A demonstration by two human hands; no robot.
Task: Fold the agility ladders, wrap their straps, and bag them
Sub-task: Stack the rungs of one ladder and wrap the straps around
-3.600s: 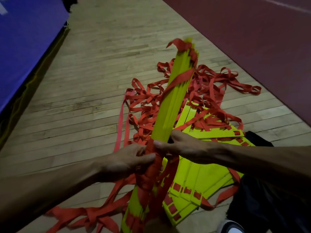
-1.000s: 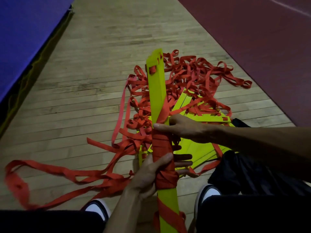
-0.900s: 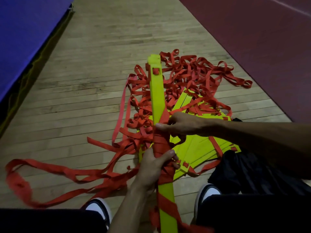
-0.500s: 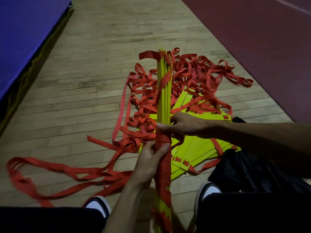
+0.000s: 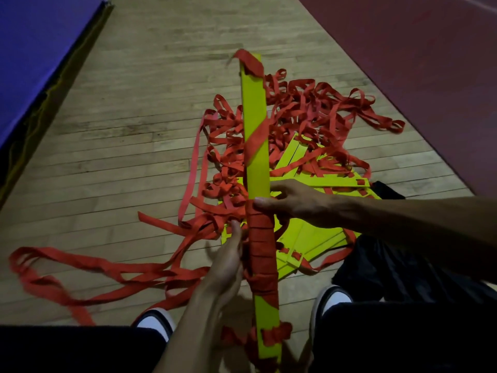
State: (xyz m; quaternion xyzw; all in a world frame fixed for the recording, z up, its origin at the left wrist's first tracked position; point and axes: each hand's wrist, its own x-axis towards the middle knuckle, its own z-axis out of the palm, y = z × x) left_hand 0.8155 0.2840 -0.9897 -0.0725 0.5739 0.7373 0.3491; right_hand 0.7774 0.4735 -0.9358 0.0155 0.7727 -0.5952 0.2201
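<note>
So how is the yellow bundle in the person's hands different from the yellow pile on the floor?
The held bundle is stacked tight into one long bar, while the floor pile lies fanned out flat. Red strap is wound neatly around the held bundle's middle; the strap on the floor pile is a loose tangle. The right hand grips the held bundle; nothing holds the floor pile. Both are yellow slats joined by red strap.

A pale wooden plank floor (image 5: 134,125) carries a loose tangle of red straps (image 5: 309,109) spread over flat yellow rungs (image 5: 312,238). A long strap tail (image 5: 80,267) trails off left. A dark bag (image 5: 390,267), possibly cloth, lies at right beside white-toed shoes (image 5: 334,300).
</note>
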